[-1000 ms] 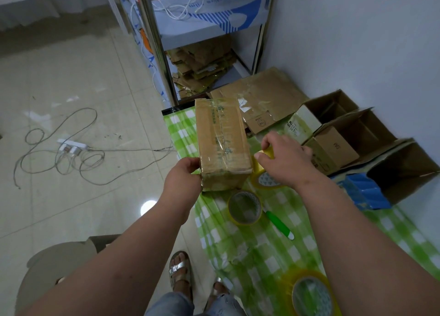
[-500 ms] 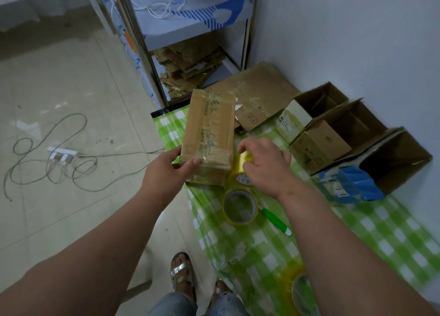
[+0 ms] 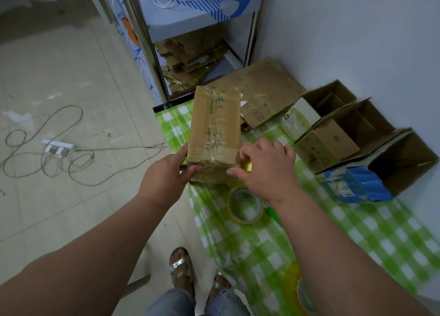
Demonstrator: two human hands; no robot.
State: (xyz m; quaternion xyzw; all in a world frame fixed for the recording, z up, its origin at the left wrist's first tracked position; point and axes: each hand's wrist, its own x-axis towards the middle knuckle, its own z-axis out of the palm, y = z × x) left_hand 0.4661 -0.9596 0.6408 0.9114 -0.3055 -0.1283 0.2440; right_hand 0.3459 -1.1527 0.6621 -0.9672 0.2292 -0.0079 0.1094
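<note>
A taped brown cardboard box [image 3: 215, 130] lies on the green checked cloth [image 3: 371, 232] of the table. My left hand [image 3: 166, 177] grips its near left corner, thumb on the side and fingers on the front face. My right hand [image 3: 267, 168] holds a yellow tape roll [image 3: 246, 165] against the box's near right corner; most of the roll is hidden under my fingers. A second yellow tape roll [image 3: 245, 206] lies flat on the cloth just in front of the box.
Open cardboard boxes [image 3: 333, 135] and a blue box [image 3: 357, 184] stand along the wall at right. Flat cardboard [image 3: 266, 87] lies behind. A green pen [image 3: 272, 214] peeks out by my right wrist. A metal shelf [image 3: 190, 30] stands beyond; a power strip [image 3: 57, 146] with cables lies on the floor.
My left hand slid from the box's left side round to its near front corner. My right hand brought the tape roll down against the near right corner.
</note>
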